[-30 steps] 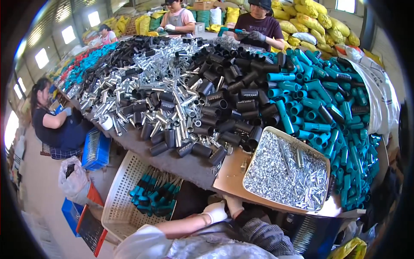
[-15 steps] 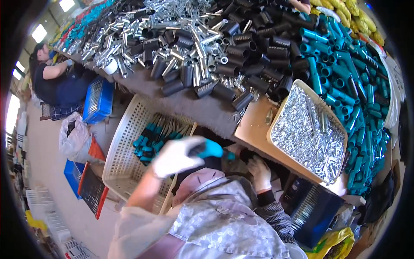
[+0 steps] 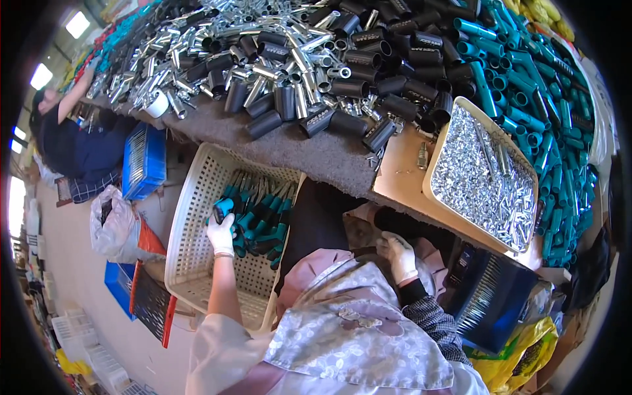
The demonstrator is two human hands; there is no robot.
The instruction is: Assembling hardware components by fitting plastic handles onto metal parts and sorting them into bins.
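Gloved left hand [image 3: 221, 232] gripping teal handle [image 3: 224, 209] over white basket [image 3: 191, 224], right hand [image 3: 399, 255] in lap

basket [image 3: 197, 217] left, below table [image 3: 329, 158] edge | handles [image 3: 260, 217] in basket | tray [image 3: 438, 164] right — on table

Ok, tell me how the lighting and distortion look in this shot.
Head view: strong fisheye bend, the table edge curves and black corners ring the picture; daylight windows blow out at the left rim; metal tubes glint; the left hand over the basket is sharp.
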